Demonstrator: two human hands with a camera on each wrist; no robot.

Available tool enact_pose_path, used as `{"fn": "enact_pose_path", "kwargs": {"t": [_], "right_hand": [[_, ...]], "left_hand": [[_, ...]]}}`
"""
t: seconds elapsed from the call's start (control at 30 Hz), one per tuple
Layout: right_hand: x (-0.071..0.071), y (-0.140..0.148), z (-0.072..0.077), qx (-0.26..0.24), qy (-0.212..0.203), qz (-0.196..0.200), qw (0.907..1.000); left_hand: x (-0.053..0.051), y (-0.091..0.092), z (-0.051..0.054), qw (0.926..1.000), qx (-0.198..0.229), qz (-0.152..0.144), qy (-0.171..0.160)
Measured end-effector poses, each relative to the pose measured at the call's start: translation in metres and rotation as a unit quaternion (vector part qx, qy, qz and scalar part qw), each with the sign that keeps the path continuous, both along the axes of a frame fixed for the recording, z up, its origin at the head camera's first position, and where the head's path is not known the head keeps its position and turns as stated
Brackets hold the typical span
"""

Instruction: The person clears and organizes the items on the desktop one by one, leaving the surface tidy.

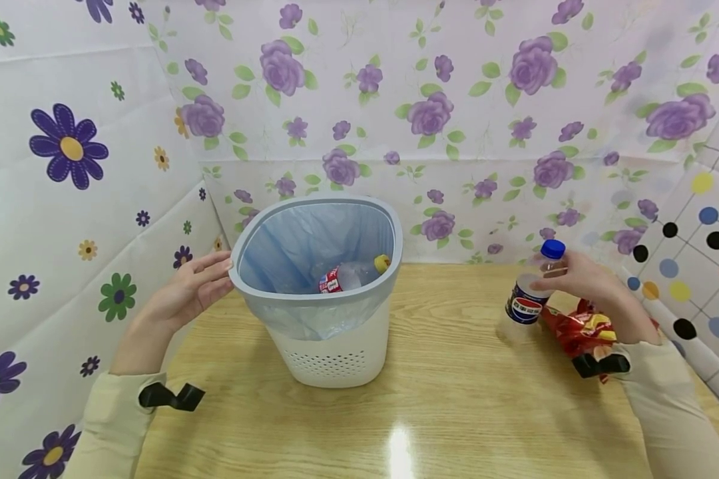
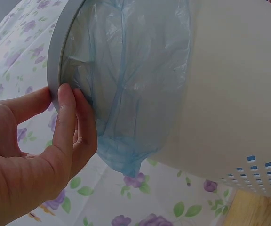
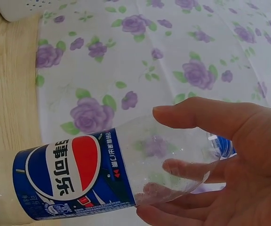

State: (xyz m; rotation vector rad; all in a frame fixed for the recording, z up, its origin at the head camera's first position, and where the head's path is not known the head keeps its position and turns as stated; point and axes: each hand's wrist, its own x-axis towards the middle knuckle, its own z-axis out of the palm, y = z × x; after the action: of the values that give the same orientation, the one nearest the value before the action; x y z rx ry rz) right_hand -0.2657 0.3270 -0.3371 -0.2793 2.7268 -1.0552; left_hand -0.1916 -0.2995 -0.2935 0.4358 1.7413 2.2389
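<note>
A white trash bin (image 1: 341, 359) with a grey rim and a blue plastic liner (image 1: 287, 239) stands left of the middle of the table. In it lies a clear bottle (image 1: 359, 274) with a yellow cap and a red label. My left hand (image 1: 194, 289) pinches the bin's rim at its left side, thumb and fingertips on the edge in the left wrist view. On the right, my right hand (image 1: 587, 283) grips the upper part of a clear Pepsi bottle (image 3: 69, 174), which has a blue cap and looks drained. Thumb and fingers are on opposite sides of it.
A crumpled red and yellow snack wrapper (image 1: 584, 330) lies on the wooden table (image 1: 455, 399) beneath the right forearm. Flowered sheets (image 1: 359, 133) hang behind and at the left. A dotted sheet (image 1: 695, 266) borders the right side.
</note>
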Motion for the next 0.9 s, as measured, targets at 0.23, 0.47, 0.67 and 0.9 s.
{"fn": "enact_pose_path", "kwargs": {"t": [0.23,0.47,0.67,0.9], "right_hand": [[0.001,0.000,0.007,0.005,0.000,-0.010,0.9999],[0.000,-0.003,0.012,0.005,0.023,-0.012,0.9997],[0.000,-0.007,0.015,-0.037,0.053,0.000,0.9979],[0.001,-0.009,0.015,-0.070,0.107,-0.009,0.9918]], "left_hand": [[-0.001,0.000,0.000,1.0000,0.001,-0.001,-0.001],[0.000,0.000,0.001,1.0000,-0.006,0.005,-0.004],[0.001,0.001,0.001,0.9999,-0.009,0.009,-0.001],[0.000,0.001,0.001,1.0000,-0.001,0.004,-0.006]]}}
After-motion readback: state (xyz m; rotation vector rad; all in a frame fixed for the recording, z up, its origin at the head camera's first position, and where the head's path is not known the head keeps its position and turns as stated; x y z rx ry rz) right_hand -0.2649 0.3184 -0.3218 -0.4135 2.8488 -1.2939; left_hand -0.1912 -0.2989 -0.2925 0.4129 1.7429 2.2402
